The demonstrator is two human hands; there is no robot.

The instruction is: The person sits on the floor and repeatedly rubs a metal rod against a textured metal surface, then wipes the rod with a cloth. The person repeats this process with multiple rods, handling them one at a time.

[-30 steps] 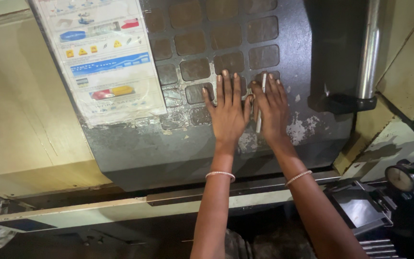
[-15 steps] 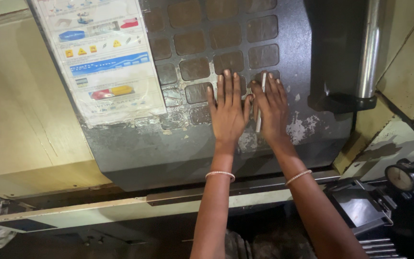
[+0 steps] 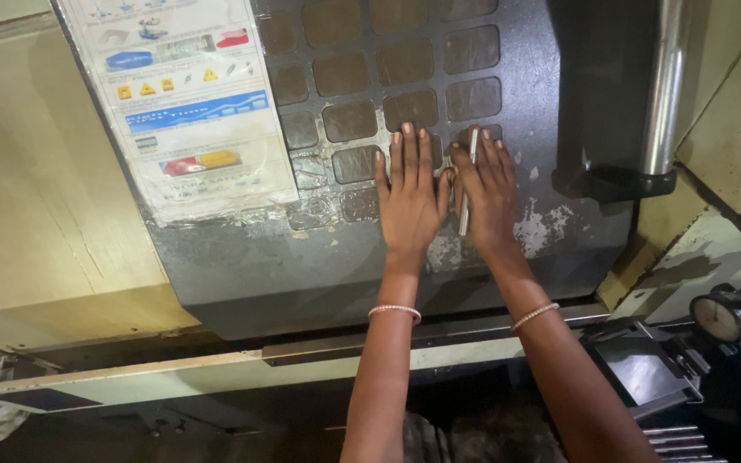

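Both arms reach forward, left hand [image 3: 411, 201] and right hand [image 3: 486, 195] flat, side by side.

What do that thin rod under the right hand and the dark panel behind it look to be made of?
The thin rod under the right hand looks like bare metal: pale and shiny. The dark panel seems to be painted metal with a dull grey coat, flaked to pale patches beside the hand. Neither is certain.

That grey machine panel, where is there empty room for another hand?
On the panel, bare grey metal lies below both wrists, above the pale ledge. It is crowded higher up: the left hand and right hand lie flat side by side, a thin metal rod between them, beside the sticker sheet.
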